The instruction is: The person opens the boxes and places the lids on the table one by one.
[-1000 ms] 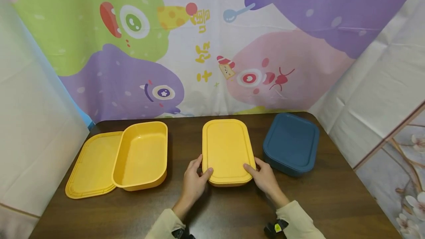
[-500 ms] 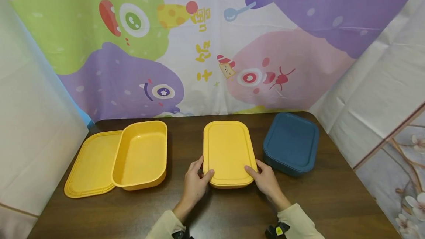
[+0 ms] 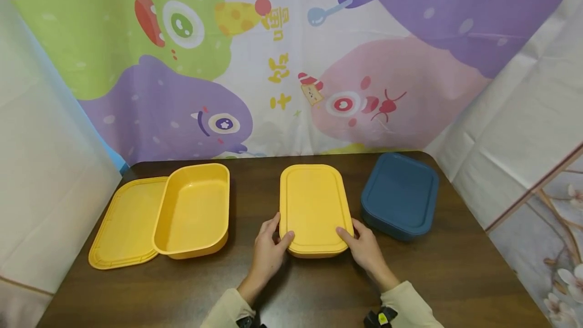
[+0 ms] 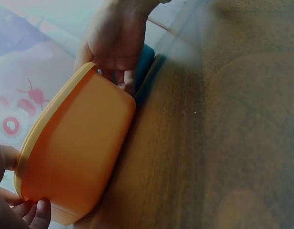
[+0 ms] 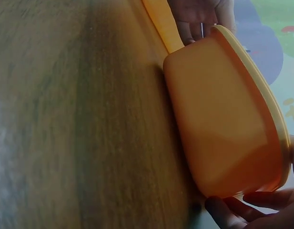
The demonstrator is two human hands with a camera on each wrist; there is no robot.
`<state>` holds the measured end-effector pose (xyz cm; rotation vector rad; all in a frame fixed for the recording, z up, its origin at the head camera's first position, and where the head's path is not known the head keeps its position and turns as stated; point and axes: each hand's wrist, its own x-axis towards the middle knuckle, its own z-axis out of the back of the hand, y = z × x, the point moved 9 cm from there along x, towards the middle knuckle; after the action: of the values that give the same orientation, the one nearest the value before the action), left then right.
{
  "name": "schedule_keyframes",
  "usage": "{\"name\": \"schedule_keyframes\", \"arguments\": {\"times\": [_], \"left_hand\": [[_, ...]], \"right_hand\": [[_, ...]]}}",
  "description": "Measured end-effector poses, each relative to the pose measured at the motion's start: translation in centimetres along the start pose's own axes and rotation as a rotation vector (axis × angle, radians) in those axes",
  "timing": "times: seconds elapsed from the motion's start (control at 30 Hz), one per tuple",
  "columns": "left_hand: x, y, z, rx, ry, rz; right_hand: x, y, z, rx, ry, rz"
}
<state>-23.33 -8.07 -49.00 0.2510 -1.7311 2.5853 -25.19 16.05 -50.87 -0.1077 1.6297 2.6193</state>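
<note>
You've got both hands on the yellow box (image 4: 82, 148), centre of the counter (image 3: 314, 290), upright, with its lid (image 3: 314, 206) seated on top. Left hand (image 3: 268, 252) is holding the near left corner: thumb on top of the lid, fingers on the side wall below the rim. Right hand (image 3: 366, 253) mirrors that on the near right corner, thumb on the lid, fingers round the side. Both wrist views show the box's base right down at the counter; can't tell if there's a sliver of gap under it. To your left, the uncovered yellow box (image 3: 195, 211) stands upright, inside facing up, well apart from your left hand. Its left edge overlaps the loose lid (image 3: 125, 227), which lies flat at the far left; can't tell whether the box rests on it. To your right, the blue box (image 3: 401, 194) stands slightly angled with a matching blue top on, near your right hand, a strip of counter between it and the yellow one. Behind it all hangs a backdrop (image 3: 268, 140) printed with green, purple and pink cartoon creatures and yellow lettering. Your sleeves (image 3: 227, 310) are pale, black gear at both wrists.
</note>
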Motion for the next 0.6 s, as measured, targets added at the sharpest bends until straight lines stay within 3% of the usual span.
{"name": "schedule_keyframes", "arguments": {"times": [0.23, 0.6], "left_hand": [[-0.09, -0.20, -0.15, -0.009, 0.008, -0.029], [-0.20, 0.01, -0.05, -0.027, 0.001, -0.014]], "right_hand": [[-0.09, 0.03, 0.09, 0.007, -0.010, 0.010], [-0.20, 0.08, -0.11, 0.018, -0.010, 0.011]]}}
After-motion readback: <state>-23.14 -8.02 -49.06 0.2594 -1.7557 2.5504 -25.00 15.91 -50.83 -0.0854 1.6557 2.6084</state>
